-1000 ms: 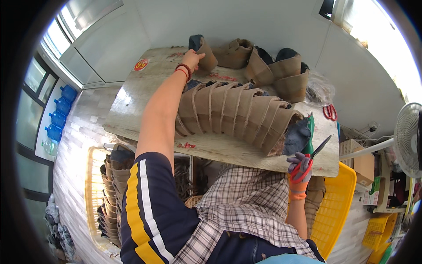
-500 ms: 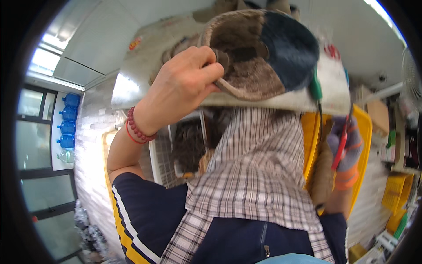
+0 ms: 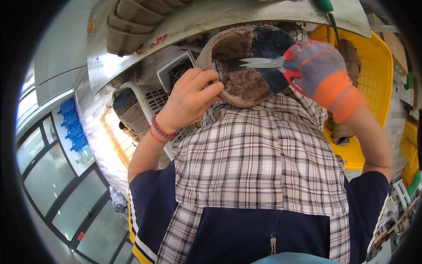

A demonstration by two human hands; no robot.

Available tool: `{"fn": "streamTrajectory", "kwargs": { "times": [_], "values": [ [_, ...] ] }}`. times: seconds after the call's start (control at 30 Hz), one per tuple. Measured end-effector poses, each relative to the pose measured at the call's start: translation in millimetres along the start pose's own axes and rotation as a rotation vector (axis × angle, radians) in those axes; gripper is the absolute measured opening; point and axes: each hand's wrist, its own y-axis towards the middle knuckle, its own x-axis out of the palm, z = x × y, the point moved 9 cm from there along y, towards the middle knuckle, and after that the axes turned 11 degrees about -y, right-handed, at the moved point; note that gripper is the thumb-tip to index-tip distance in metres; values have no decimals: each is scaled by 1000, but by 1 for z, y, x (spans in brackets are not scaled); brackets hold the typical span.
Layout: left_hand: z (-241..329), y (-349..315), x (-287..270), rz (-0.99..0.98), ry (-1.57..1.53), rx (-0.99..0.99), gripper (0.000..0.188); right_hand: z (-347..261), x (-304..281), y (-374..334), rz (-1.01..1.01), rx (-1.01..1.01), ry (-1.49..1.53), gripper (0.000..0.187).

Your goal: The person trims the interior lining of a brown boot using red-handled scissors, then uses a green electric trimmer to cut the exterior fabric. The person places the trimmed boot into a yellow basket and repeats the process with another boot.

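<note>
My left hand [image 3: 190,95], bare and with a bead bracelet at the wrist, pinches the near-left rim of a fur-lined hat [image 3: 247,84]. The hat's hollow side faces me, brown plush with a dark blue section at the right. It is held over my checked apron [image 3: 246,163], just below the table's edge. On my right hand [image 3: 320,66] is a grey and orange glove, its fingers through the red handles of a pair of scissors [image 3: 266,63]. The slightly parted blades point left, over the hat's opening; whether they touch it I cannot tell.
A pale worktable [image 3: 215,20] runs across the top, with a stack of brown hats [image 3: 134,26] at its left and a green-handled tool [image 3: 324,5] at its right. A yellow basket [image 3: 383,83] with brown pieces stands right; a white crate [image 3: 154,99] stands left.
The hat has come down from above the table to over my apron, my left hand still on its rim. My right hand has lifted the scissors from the basket side to the hat.
</note>
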Motion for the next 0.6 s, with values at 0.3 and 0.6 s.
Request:
{"fn": "streamTrajectory", "kwargs": {
  "times": [0.3,0.6],
  "values": [
    [2,-11,4,47,14,-8,33,-49,32,32,-373,-159,-22,32],
    [4,-8,4,49,19,6,33,-64,31,38,-32,-215,-70,11]
  ]
}}
